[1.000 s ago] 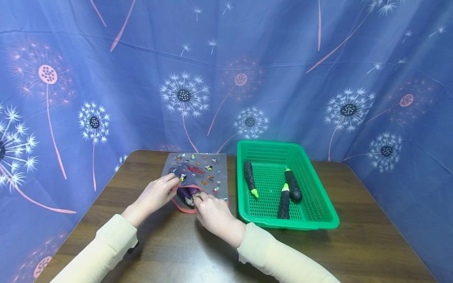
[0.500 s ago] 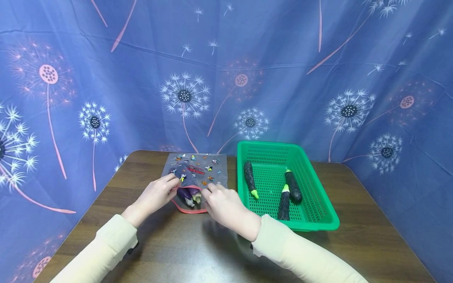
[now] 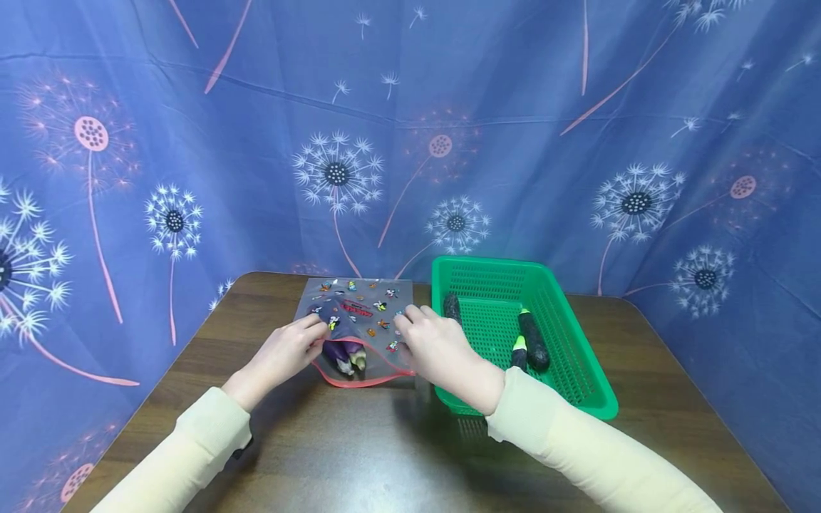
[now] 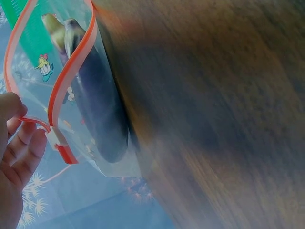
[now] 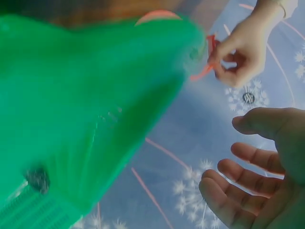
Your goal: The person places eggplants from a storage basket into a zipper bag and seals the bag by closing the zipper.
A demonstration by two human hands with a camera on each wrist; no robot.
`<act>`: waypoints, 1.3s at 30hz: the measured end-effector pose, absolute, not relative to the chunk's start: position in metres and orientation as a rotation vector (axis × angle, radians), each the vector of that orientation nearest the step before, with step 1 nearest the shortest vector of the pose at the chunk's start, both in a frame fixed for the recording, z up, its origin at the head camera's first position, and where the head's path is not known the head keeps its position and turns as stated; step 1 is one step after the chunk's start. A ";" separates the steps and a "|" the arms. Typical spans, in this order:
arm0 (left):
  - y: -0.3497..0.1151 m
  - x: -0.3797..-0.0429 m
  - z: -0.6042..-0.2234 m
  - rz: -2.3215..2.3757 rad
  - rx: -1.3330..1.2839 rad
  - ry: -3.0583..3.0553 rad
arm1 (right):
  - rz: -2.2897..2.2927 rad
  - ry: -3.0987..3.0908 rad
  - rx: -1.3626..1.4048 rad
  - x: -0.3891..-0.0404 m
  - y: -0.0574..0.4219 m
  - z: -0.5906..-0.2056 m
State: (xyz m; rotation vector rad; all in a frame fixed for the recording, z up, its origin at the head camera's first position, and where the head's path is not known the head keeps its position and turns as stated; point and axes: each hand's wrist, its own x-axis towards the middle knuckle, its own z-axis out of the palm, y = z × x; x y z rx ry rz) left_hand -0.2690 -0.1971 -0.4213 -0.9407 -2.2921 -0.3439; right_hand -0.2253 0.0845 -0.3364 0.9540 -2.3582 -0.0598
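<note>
As the bag (image 3: 388, 308) is pinched at its mouth (image 3: 349, 384) by the left grip (image 3: 282, 354), nothing is held by the right grip (image 3: 445, 350), loose-fingered at the basket (image 3: 569, 324)'s left edge. Two eggplants (image 3: 353, 349) are seen inside, toward the surface (image 3: 353, 442)'s back edge. Should that pinch be slackened, the mouth could collapse; room is squeezed by the basket, freer toward the front edge.

Glare is spread toward the near edge of the table (image 3: 321, 442); in the right wrist view, the green basket (image 5: 105, 76) is blurred.
</note>
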 end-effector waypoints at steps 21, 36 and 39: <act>-0.198 -0.268 -0.418 -0.340 -0.944 -2.307 | -0.163 -2.476 0.859 -0.257 0.131 -0.320; -0.200 -0.268 -0.420 -0.350 -0.929 -2.312 | -0.127 -2.622 0.768 -0.288 0.154 -0.325; -0.200 -0.268 -0.420 -0.355 -0.928 -2.315 | -0.140 -2.687 0.717 -0.296 0.158 -0.327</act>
